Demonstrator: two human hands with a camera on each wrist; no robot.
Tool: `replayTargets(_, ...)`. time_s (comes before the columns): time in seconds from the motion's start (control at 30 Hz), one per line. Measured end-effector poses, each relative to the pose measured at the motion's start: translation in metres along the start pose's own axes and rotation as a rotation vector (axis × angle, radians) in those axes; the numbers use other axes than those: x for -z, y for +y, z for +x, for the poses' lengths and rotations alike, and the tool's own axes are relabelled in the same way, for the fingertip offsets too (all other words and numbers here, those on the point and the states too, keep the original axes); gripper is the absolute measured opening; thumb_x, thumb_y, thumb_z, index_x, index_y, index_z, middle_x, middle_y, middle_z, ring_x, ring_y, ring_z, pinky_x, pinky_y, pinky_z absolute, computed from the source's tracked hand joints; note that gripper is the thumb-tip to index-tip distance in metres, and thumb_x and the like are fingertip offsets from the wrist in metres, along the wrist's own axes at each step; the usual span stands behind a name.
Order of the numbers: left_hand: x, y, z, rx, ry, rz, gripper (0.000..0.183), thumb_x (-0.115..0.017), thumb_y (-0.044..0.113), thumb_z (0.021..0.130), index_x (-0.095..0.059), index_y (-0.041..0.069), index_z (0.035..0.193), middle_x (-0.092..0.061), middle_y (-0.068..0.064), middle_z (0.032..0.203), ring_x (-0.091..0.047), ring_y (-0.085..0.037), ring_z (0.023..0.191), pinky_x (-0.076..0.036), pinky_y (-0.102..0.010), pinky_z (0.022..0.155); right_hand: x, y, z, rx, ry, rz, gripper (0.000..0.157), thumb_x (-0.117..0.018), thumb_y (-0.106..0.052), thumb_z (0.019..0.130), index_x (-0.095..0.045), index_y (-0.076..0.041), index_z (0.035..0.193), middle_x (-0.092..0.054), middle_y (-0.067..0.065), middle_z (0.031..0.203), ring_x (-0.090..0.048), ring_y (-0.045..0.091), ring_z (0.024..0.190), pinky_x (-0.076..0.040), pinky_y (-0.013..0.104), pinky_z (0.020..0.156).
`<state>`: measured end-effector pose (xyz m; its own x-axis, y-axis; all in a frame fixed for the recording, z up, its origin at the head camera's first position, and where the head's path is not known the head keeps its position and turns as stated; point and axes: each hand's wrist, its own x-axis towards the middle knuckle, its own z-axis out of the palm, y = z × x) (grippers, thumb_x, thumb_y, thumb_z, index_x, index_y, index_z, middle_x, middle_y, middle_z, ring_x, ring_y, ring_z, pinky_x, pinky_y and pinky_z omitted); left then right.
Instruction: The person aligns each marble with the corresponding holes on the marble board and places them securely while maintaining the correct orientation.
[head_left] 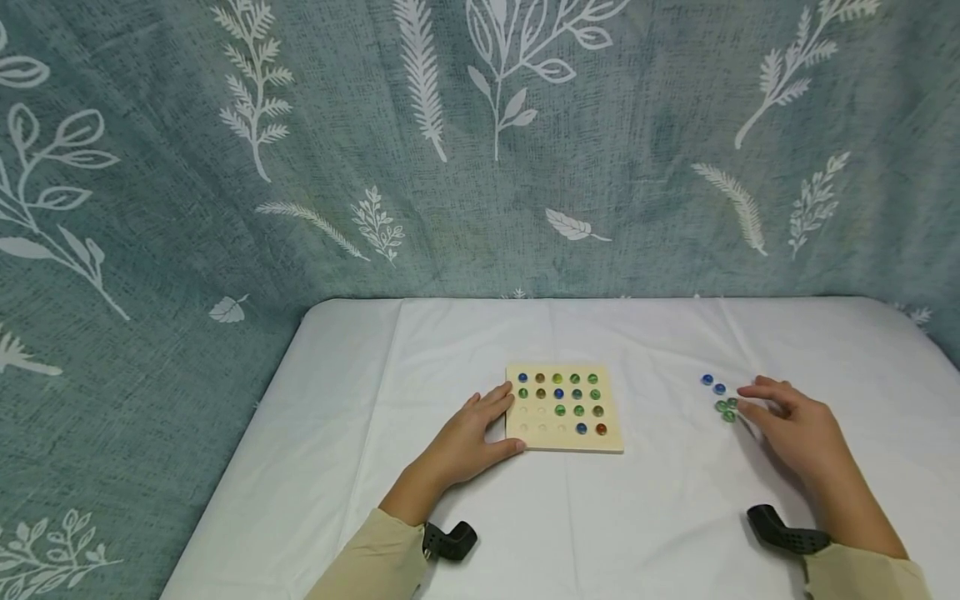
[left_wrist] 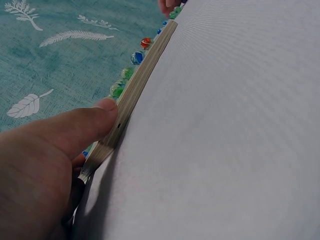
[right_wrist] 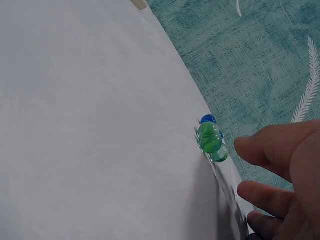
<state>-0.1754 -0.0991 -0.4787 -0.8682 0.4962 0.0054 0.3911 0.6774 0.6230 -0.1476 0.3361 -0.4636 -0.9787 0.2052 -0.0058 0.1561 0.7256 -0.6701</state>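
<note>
A pale wooden board (head_left: 566,450) lies on the white cloth, with rows of round hollows. Glass marbles in green, blue, amber and red fill many hollows; those at the near left are bare. My left hand (head_left: 471,435) rests at the board's left side, fingers along the left edge and thumb (left_wrist: 107,107) against the near edge. To the right lie loose marbles: two blue marbles (head_left: 713,384) and three green marbles (head_left: 726,409). My right hand (head_left: 797,427) is right beside the green ones, thumb and fingers apart with nothing seen between them.
White cloth (head_left: 652,517) covers the table. A blue-green curtain (head_left: 450,192) with white leaf prints hangs behind it and along the left. Black wrist mounts (head_left: 453,542) sit by both sleeves.
</note>
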Motion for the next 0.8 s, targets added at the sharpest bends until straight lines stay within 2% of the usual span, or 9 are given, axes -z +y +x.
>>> replayTargets(0.4, 0.000, 0.000, 0.001, -0.005, 0.002, 0.000, 0.078, -0.070, 0.045, 0.089, -0.039, 0.012, 0.152, -0.024, 0.008, 0.162, -0.021, -0.012, 0.150, -0.015, -0.037, 0.126, -0.008, 0.005, 0.000, 0.082, -0.016, -0.017, 0.039, -0.053, -0.023, 0.102, -0.061, 0.002, 0.131, -0.031, 0.033, 0.152, -0.011, 0.054, 0.145, -0.014, 0.073, 0.113)
replayTargets(0.8, 0.001, 0.000, 0.000, -0.017, 0.005, 0.004, 0.079, -0.070, 0.046, 0.089, -0.038, 0.011, 0.152, -0.025, 0.006, 0.162, -0.022, -0.012, 0.150, -0.015, -0.037, 0.126, -0.013, 0.009, 0.000, 0.073, 0.017, -0.050, 0.035, -0.058, -0.024, 0.099, -0.063, -0.001, 0.125, -0.034, 0.031, 0.152, -0.014, 0.051, 0.146, -0.015, 0.071, 0.114)
